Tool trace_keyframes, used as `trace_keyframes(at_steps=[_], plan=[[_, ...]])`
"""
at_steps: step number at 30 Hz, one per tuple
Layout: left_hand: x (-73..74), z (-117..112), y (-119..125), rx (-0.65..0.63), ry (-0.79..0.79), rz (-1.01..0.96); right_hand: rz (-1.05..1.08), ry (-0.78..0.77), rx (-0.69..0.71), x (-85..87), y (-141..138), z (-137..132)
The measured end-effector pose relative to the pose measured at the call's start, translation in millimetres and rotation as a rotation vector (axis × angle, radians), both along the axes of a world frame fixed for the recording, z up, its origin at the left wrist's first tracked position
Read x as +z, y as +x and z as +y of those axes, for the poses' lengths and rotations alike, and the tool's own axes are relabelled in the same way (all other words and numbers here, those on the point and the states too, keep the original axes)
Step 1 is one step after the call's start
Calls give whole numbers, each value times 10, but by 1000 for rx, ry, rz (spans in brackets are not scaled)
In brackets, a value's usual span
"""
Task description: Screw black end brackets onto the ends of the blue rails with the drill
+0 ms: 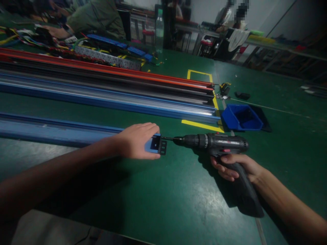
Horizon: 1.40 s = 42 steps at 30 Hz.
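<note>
My left hand [138, 140] wraps over the right end of a long blue metal profile [63, 132] lying on the green table. A black slotted end bracket [162, 147] sticks out at that end, beside my fingertips. My right hand [236, 166] is closed round the grip of a black cordless drill [219, 143]. Its long bit [168, 138] points left and its tip meets the end of the profile near the bracket. Whether the tip sits in a screw is too small to tell.
Behind lie more blue, black and orange profiles [127, 71]. A blue parts bin [242, 117] stands to the right, near yellow tape marks [201, 126]. Further back are a plastic bottle [159, 29], wires and a co-worker's sleeve [95, 20]. The table's front edge runs below.
</note>
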<state>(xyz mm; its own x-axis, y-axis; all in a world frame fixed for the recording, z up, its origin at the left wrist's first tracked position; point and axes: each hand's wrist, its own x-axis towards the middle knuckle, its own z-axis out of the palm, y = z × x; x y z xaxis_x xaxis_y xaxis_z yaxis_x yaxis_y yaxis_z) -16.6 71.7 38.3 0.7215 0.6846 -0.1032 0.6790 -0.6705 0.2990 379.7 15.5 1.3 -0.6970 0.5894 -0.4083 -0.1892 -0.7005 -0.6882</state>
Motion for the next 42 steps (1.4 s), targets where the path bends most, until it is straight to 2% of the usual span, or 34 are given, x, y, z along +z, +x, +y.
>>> trace_keyframes(at_steps=[20,42], plan=[[-22,2,-12,-4,8,-7,-32,-16,-35,12,3,-14],[4,-10,3,15,-4,16,-1,-7,1,4,-1,6]])
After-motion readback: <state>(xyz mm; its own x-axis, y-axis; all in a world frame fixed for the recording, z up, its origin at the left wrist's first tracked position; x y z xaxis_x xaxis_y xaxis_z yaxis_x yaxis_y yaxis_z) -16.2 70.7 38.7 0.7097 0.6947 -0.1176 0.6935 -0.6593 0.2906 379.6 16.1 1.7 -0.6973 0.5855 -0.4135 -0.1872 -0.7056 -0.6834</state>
